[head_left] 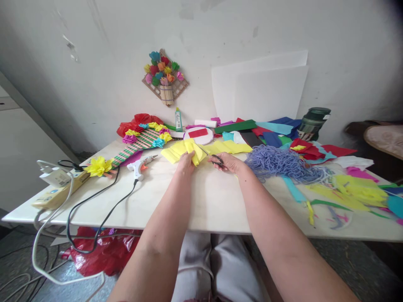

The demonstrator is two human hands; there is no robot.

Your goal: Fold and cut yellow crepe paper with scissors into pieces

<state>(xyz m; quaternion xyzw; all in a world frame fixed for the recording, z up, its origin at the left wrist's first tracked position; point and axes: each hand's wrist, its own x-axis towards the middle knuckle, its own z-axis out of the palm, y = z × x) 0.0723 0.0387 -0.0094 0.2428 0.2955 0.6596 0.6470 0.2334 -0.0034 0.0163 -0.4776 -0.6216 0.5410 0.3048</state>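
Holding steady over the table [195,205], I see my left hand [185,162] pinching a folded piece of yellow paper [193,152] at its near edge. My right hand [229,162] grips black-handled scissors [214,158], fingers through the loops, blades pointing left into that yellow paper. Both sit at the table's middle, far side. Just right of my right hand lies a heap of purple yarn [277,162]. Off to the left rests a white glue gun [141,164], its black cord trailing down.
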